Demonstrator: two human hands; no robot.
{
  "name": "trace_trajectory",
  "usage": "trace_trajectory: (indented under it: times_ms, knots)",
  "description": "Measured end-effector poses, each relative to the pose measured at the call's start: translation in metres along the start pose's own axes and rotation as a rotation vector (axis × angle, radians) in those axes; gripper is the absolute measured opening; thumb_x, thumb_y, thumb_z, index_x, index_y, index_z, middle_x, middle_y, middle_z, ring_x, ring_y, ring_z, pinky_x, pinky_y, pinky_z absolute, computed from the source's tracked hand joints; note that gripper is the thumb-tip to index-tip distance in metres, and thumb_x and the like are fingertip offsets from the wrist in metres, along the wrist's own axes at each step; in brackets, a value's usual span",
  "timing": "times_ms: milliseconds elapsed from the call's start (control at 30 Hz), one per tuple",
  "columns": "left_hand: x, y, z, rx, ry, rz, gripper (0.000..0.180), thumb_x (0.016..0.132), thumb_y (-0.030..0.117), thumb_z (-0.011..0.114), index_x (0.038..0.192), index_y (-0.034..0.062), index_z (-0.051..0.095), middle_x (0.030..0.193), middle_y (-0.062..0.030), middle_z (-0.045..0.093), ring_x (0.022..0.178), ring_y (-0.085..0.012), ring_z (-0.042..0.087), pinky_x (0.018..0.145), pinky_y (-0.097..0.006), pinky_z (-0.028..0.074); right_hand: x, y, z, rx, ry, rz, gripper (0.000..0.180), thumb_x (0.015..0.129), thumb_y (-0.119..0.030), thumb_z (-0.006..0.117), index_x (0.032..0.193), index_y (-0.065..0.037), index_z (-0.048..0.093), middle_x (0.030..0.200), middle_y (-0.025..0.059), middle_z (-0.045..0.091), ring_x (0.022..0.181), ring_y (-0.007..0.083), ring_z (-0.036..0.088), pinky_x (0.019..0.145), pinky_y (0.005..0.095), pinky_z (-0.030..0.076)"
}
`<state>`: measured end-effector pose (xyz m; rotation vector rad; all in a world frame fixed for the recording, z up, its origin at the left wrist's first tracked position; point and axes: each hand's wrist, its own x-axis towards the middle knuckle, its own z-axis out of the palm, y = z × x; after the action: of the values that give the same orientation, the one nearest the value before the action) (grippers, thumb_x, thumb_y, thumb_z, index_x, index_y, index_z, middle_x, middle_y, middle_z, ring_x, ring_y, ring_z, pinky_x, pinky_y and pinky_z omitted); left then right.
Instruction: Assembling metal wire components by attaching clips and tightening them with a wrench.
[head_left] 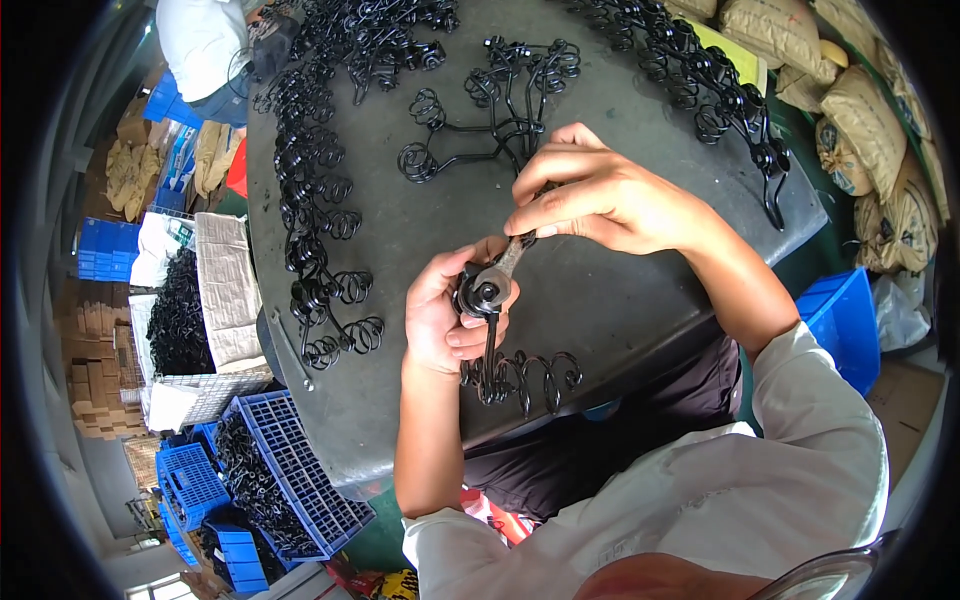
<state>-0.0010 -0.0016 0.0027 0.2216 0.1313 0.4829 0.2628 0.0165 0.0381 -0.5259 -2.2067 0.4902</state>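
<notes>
My left hand (430, 320) grips the round clamp end of a black wire part with a coil spring (540, 385). The spring end hangs below my fingers, close to the table's near edge. A metal wrench (512, 258) has its head on the nut at the middle of that clamp. The other end of the wrench is in the closed fingers of my right hand (615, 200), which partly hide it. Just beyond my right hand lie several black coil-spring parts (490, 127) with long wire arms.
Black spring parts line the left (310, 200) and right (700, 75) of the dark table (620, 310). A slim metal tool (293, 350) lies by the left edge. Blue crates (300, 470), a blue bin (842, 325) and stacked sacks (865, 125) surround it. Another person (205, 50) is at far left.
</notes>
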Motion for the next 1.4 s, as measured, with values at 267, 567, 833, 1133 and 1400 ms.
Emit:
trace_trajectory:
  times_ms: [267, 567, 833, 1133, 1400]
  knots:
    - [-0.001, -0.002, 0.005, 0.053, 0.112, -0.058, 0.033, 0.103, 0.034, 0.046, 0.119, 0.0055, 0.050, 0.068, -0.0125, 0.056, 0.032, -0.0060, 0.030, 0.024, -0.020, 0.022, -0.001, 0.001, -0.005, 0.106, -0.045, -0.015, 0.020, 0.089, -0.014, 0.070, 0.107, -0.009, 0.077, 0.102, 0.0049, 0.064, 0.093, 0.0213, 0.059, 0.097, 0.0394, 0.033]
    - [-0.002, -0.007, 0.005, 0.070, 0.184, -0.088, 0.040, 0.104, 0.034, 0.043, 0.124, 0.0013, 0.055, 0.065, -0.0108, 0.053, 0.033, -0.0062, 0.033, 0.026, -0.020, 0.027, -0.001, -0.004, -0.010, 0.042, -0.091, -0.030, 0.021, 0.090, -0.018, 0.069, 0.108, -0.012, 0.078, 0.104, 0.0040, 0.063, 0.095, 0.0204, 0.058, 0.097, 0.0395, 0.031]
    - [0.006, -0.013, 0.007, 0.082, 0.179, 0.050, 0.033, 0.103, 0.035, 0.047, 0.114, 0.0045, 0.056, 0.063, -0.0096, 0.053, 0.031, -0.0076, 0.033, 0.025, -0.021, 0.023, -0.001, -0.001, -0.006, -0.062, 0.002, -0.028, 0.018, 0.088, -0.015, 0.073, 0.104, -0.010, 0.076, 0.099, 0.0024, 0.063, 0.092, 0.0198, 0.058, 0.092, 0.0372, 0.035]
    - [0.003, -0.008, 0.011, 0.251, 0.159, 0.277, 0.030, 0.102, 0.032, 0.047, 0.109, 0.0031, 0.049, 0.061, -0.0092, 0.050, 0.031, -0.0090, 0.032, 0.027, -0.022, 0.028, 0.000, -0.006, -0.002, -0.103, 0.032, -0.020, 0.019, 0.089, -0.016, 0.071, 0.106, -0.007, 0.074, 0.101, 0.0060, 0.063, 0.095, 0.0236, 0.060, 0.094, 0.0387, 0.038]
    - [-0.006, 0.013, 0.005, 0.222, 0.053, 0.343, 0.027, 0.103, 0.032, 0.045, 0.107, 0.0049, 0.048, 0.060, -0.0038, 0.043, 0.032, -0.0078, 0.032, 0.027, -0.023, 0.027, 0.003, -0.002, -0.035, -0.031, 0.285, 0.065, 0.018, 0.093, -0.009, 0.067, 0.109, -0.001, 0.069, 0.102, 0.0114, 0.067, 0.100, 0.0269, 0.064, 0.087, 0.0399, 0.048]
